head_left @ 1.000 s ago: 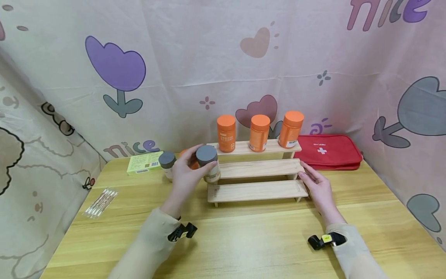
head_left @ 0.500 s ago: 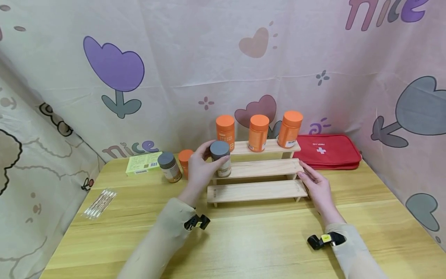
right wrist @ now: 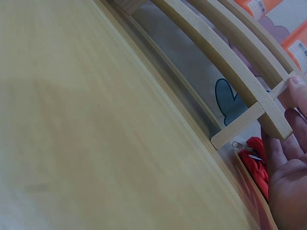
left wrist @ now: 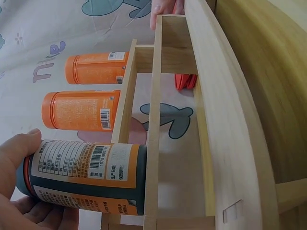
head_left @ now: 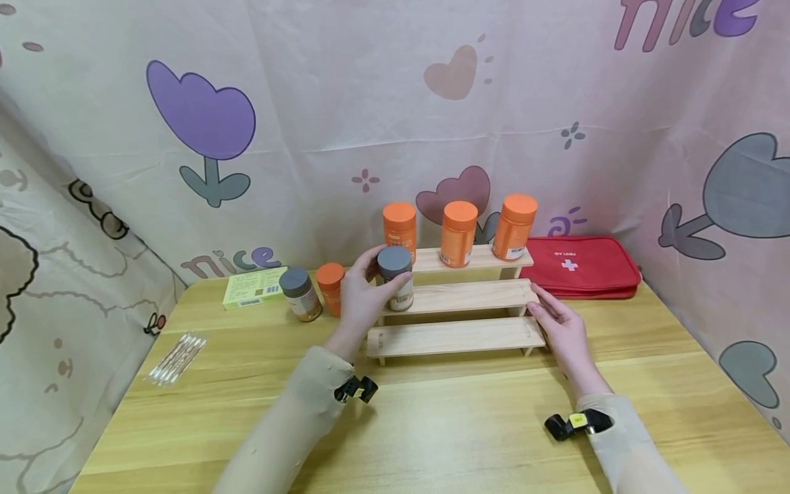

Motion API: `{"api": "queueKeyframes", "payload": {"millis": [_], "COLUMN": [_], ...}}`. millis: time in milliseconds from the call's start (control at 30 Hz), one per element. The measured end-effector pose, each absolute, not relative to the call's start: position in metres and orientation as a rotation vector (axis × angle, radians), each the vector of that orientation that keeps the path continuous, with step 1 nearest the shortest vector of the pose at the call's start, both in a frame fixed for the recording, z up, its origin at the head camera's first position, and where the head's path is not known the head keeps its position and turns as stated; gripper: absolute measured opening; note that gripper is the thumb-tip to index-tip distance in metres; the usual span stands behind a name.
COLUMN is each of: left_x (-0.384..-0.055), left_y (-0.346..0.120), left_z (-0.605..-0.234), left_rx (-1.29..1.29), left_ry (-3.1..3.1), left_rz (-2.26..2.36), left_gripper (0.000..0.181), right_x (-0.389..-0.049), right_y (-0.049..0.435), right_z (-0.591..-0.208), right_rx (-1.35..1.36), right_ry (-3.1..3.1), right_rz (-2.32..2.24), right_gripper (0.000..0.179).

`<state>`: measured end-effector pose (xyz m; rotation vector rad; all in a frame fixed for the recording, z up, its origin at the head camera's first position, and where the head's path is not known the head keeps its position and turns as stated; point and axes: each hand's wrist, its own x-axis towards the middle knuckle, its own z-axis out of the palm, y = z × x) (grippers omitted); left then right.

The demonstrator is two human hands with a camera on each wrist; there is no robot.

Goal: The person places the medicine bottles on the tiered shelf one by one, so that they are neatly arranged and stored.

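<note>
A bottle with a grey lid [head_left: 394, 262] stands upright at the left end of the middle tier of a wooden step rack [head_left: 457, 337]. My left hand [head_left: 365, 296] grips it from the left, thumb in front. In the left wrist view the bottle's printed label [left wrist: 86, 165] shows, its base right at the shelf board. At the rack's right end my right hand [head_left: 563, 336] holds the side of the middle tier; in the right wrist view its thumb [right wrist: 298, 88] lies on the board end. Three orange jars [head_left: 459, 237] line the top tier, the left one partly hidden.
Left of the rack stand another grey-lidded bottle [head_left: 301, 295] and an orange-lidded jar [head_left: 331, 291]. Behind them lies a flat yellow-green box [head_left: 253, 288]. A pack of cotton swabs [head_left: 177, 358] is at the far left. A red first-aid pouch [head_left: 577, 269] lies behind the rack's right end.
My left hand has carried the grey-lidded bottle rightward from beside the rack onto the middle tier's left end. The right hand has stayed at the rack's right end.
</note>
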<state>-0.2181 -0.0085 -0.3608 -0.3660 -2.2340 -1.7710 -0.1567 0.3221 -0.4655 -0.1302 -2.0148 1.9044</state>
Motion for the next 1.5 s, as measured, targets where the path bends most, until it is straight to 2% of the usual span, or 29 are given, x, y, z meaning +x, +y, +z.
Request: {"api": "queueKeyframes", "payload": {"millis": [333,600,800,1000,1267,1500], "left_x": [-0.218,-0.215,-0.239,-0.248,-0.249,-0.252], "left_y": [-0.024,-0.065,-0.109,-0.143,-0.158,-0.160], "left_z": [-0.365,-0.350,-0.375,-0.390,-0.405,-0.416], "left_rx": [-0.449,-0.391,-0.232,-0.090,-0.055,-0.041], "left_ry": [-2.178,-2.137,-2.088,-2.105,-2.223,-2.223], "left_rz": [-1.871,-1.898,-1.711,-1.560,-1.630,-1.661], "left_gripper": [0.065,0.052,0.052,0.058,0.064,0.061], "right_x": [-0.157,-0.155,-0.155,-0.155,-0.157,-0.157], "right_y": [0.322,0.321,0.322,0.322,0.322,0.322], "right_z": [-0.465,-0.466,-0.466,-0.467,-0.467,-0.466], "right_rx": [-0.126,-0.137,-0.157,-0.158,-0.127,-0.139], "right_ry": [-2.022,-1.998,-2.024,-2.029,-1.996,-2.008], "right_rz": [1.897,1.916,1.902,1.891,1.915,1.916], "right_gripper": [0.048,0.048,0.049,0.049,0.048,0.049]}}
